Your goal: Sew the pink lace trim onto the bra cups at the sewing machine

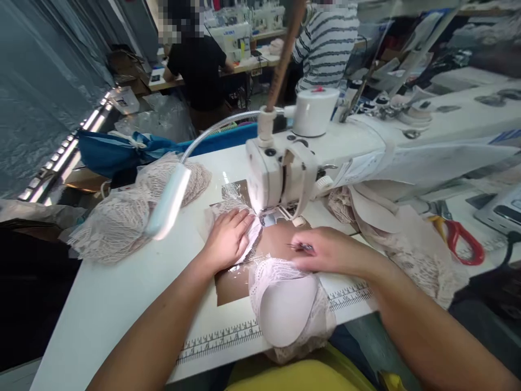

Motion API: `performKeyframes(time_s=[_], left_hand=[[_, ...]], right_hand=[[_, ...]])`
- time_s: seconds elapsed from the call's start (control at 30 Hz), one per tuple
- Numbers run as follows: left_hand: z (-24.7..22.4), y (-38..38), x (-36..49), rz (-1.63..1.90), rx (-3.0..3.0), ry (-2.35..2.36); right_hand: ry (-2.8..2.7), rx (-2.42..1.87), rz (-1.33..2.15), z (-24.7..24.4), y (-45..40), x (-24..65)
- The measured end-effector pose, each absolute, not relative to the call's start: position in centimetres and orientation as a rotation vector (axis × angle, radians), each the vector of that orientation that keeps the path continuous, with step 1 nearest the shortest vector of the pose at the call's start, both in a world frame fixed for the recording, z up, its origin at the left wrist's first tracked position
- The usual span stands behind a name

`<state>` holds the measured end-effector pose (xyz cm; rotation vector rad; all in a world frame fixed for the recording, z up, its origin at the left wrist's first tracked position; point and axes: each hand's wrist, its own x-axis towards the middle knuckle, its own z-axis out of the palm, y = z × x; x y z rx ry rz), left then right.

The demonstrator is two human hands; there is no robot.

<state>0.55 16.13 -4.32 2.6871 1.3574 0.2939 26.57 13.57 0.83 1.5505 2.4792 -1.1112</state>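
My left hand (230,236) lies flat on a piece of white lace fabric (253,239), its fingers close to the lit needle area of the white sewing machine (264,174). My right hand (319,250) is closed round a small pointed metal tool (302,247); whether it is tweezers or snips is unclear. Just below the right hand, a pale lace bra cup (287,312) hangs over the table's front edge, its smooth inner side facing up. Under both hands shows a brown plate (236,285) on the sewing table.
Stacked lace cups (118,222) lie at left, beside a bendable lamp (169,203). More bra pieces (378,212) and red-handled scissors (466,244) are at right. A printed ruler (223,338) runs along the front edge. Two people (197,70) sit at machines beyond.
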Motion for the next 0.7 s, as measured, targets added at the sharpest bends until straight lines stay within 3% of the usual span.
performKeyframes(time_s=[0.13,0.4,0.57,0.7], left_hand=[[-3.4,15.3,0.8,0.191,2.62,1.442],[0.0,13.1,-0.7,0.073,2.372,1.677],[0.8,10.4,-7.3,0.061,2.225,1.767],[3.3,8.6,-13.6,0.204,2.197,2.02]], right_hand=[[2.446,1.37,-1.132,0.0,11.1,27.5],[2.746,1.531,-1.228,2.0,10.5,22.1],[2.515,1.427,-1.82,2.0,11.5,15.1],[2.763,1.252,-2.183,1.1,13.9,8.6]])
